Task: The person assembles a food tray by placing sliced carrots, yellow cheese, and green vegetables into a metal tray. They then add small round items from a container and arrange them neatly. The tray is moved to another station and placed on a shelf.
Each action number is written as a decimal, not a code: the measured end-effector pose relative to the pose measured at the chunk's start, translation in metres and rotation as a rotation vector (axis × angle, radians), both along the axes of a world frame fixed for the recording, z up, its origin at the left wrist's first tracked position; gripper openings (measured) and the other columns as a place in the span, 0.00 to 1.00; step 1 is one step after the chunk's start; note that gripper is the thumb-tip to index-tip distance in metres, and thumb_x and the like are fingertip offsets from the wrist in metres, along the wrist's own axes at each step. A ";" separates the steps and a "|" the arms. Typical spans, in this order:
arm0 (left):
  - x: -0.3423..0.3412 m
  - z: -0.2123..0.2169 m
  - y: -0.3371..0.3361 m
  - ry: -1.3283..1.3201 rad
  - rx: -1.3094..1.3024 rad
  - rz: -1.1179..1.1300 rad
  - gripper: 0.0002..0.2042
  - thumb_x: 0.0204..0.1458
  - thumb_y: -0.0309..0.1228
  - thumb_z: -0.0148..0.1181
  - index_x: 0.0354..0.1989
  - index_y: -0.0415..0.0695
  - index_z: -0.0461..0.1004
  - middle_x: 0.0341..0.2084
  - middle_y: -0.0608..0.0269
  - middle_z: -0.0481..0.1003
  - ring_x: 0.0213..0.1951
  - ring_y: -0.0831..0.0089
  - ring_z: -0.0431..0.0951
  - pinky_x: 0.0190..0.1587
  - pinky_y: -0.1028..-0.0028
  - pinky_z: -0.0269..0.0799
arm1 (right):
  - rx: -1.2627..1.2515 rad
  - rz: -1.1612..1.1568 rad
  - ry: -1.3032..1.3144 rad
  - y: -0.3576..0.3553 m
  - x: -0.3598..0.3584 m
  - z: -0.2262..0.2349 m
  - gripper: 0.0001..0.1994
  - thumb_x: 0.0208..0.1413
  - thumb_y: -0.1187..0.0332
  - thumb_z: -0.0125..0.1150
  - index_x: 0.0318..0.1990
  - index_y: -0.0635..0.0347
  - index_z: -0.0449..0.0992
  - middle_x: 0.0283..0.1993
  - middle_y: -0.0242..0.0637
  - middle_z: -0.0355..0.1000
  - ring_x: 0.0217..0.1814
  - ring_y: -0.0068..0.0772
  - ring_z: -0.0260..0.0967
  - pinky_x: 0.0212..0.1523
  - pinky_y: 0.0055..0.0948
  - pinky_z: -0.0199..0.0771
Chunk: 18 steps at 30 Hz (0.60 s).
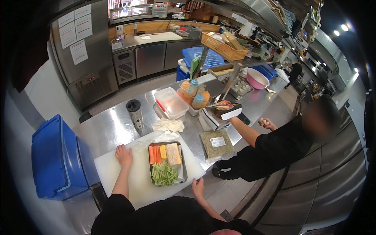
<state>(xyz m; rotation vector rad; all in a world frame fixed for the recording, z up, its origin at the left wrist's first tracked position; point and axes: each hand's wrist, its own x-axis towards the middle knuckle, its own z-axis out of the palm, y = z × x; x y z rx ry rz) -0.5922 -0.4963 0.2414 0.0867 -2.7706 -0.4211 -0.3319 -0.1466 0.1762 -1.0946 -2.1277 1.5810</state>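
A white cutting board (113, 172) lies at the near edge of the steel table. My left hand (124, 156) is open on the board's left part, fingers spread flat. My right hand (198, 188) touches the board's right edge near the corner, its visible fingers apart. Between them a metal tray (185, 172) sits on the board. It holds orange-red sticks (155, 154), a yellow piece (163, 151), a wrapped pale block (173, 153) and green cucumber-like strips (165, 173). A crumpled cream cloth (168, 125) lies just beyond the board.
A patterned tumbler (135, 113), a lidded clear container (171, 102) and several squeeze bottles (194, 94) stand farther back. To the right is a flat package of greenish food (216, 144). A co-worker (282, 145) reaches into an open box (219, 113). A blue bin (58, 156) stands left.
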 end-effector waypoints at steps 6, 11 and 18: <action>-0.002 -0.007 -0.004 0.037 0.022 -0.028 0.25 0.57 0.41 0.54 0.57 0.36 0.65 0.55 0.48 0.67 0.63 0.53 0.59 0.64 0.54 0.50 | 0.105 0.106 -0.091 0.017 -0.011 -0.020 0.22 0.55 0.62 0.64 0.47 0.72 0.66 0.37 0.47 0.75 0.29 0.34 0.75 0.28 0.32 0.77; -0.003 -0.009 -0.008 0.060 0.013 0.002 0.25 0.57 0.41 0.53 0.57 0.36 0.65 0.55 0.47 0.66 0.63 0.53 0.59 0.63 0.53 0.50 | 0.269 0.192 -0.125 0.025 -0.022 -0.008 0.24 0.53 0.59 0.66 0.44 0.74 0.67 0.34 0.49 0.76 0.29 0.37 0.77 0.27 0.33 0.77; -0.006 -0.012 -0.010 -0.006 -0.004 0.020 0.25 0.57 0.41 0.52 0.58 0.36 0.64 0.58 0.47 0.65 0.64 0.53 0.57 0.65 0.53 0.49 | 0.287 0.298 -0.205 0.033 -0.023 0.006 0.26 0.55 0.54 0.62 0.42 0.77 0.69 0.30 0.48 0.77 0.25 0.36 0.77 0.30 0.35 0.77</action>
